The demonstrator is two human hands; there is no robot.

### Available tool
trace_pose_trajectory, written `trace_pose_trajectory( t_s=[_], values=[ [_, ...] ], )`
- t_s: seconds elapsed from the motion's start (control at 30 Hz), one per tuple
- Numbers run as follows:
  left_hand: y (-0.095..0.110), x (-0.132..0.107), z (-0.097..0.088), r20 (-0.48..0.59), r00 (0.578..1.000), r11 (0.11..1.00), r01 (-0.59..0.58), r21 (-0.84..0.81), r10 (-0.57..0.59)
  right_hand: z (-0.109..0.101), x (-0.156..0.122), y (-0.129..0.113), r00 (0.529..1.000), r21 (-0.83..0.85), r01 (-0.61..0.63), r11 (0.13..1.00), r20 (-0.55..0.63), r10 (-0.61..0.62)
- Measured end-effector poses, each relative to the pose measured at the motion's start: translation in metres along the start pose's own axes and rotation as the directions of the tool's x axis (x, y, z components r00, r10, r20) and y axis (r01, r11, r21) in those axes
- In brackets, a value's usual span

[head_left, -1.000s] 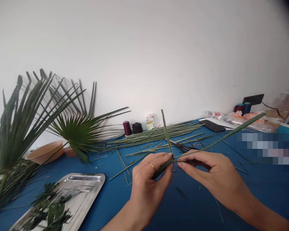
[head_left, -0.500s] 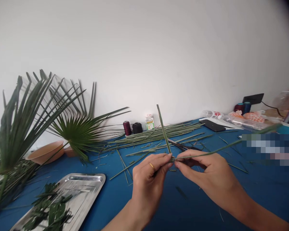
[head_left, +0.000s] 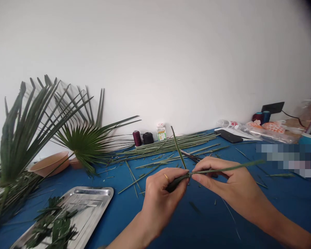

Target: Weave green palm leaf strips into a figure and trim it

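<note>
My left hand (head_left: 167, 192), with a gold ring on it, is closed around a dark green palm leaf piece (head_left: 176, 182). From its fingertips a narrow leaf strip (head_left: 178, 148) sticks up, leaning left. Close beside it my right hand (head_left: 229, 186) pinches a long palm leaf strip (head_left: 230, 168) between thumb and forefinger; the strip's far end points right. Both sets of fingertips nearly meet, and the join between the leaf parts is too small to make out. Just behind the right fingers lie scissors (head_left: 193, 156), partly hidden.
A metal tray (head_left: 93, 211) with woven leaf pieces (head_left: 59, 228) stands front left. Behind it are fan palm leaves (head_left: 79, 141) and an orange basin (head_left: 50, 164). Cut strips (head_left: 166, 143), thread spools (head_left: 137, 138) and a small box (head_left: 161, 132) line the wall. A black phone (head_left: 229, 135) lies right.
Both hands have shifted slightly right. The upright strip's tip is lower, and the right-hand strip reaches less far to the right. More of the dark leaf piece shows inside my left hand.
</note>
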State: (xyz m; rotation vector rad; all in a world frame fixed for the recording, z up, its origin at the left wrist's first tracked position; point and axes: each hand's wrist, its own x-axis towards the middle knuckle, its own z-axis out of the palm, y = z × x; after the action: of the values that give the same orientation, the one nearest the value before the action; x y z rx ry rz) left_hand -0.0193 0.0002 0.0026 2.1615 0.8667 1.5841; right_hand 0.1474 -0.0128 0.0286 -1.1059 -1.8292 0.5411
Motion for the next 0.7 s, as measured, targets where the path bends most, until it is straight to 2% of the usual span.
trace_pose_trajectory(
  t_s=[0.17, 0.27, 0.33, 0.43, 0.53, 0.7],
  values=[
    [0.001, -0.002, 0.0, 0.063, 0.982, 0.984, 0.177, 0.009, -0.177, -0.001, 0.003, -0.005, 0.999, -0.036, 0.032, 0.999, 0.045, -0.03],
    [0.001, -0.004, 0.0, 0.09, 0.98, 0.983, 0.178, 0.036, -0.18, -0.004, 0.006, -0.01, 0.999, -0.07, 0.005, 0.998, 0.034, -0.002],
    [0.001, -0.004, 0.0, 0.09, 0.989, 0.99, 0.114, 0.078, -0.121, -0.005, 0.008, -0.012, 0.999, -0.069, -0.015, 0.998, 0.05, 0.018],
    [0.0, -0.005, -0.001, 0.076, 0.996, 0.988, -0.057, 0.145, 0.047, -0.008, 0.011, -0.013, 0.993, -0.02, -0.051, 0.999, 0.105, 0.053],
    [-0.003, -0.005, -0.004, 0.093, 0.972, 0.95, -0.229, 0.212, 0.214, -0.011, 0.012, -0.012, 0.987, 0.023, -0.021, 1.0, 0.158, 0.017],
    [-0.011, -0.006, -0.009, 0.184, 0.913, 0.847, -0.407, 0.341, 0.365, -0.012, 0.011, -0.012, 0.982, -0.033, 0.061, 0.998, 0.183, -0.054]
  ],
)
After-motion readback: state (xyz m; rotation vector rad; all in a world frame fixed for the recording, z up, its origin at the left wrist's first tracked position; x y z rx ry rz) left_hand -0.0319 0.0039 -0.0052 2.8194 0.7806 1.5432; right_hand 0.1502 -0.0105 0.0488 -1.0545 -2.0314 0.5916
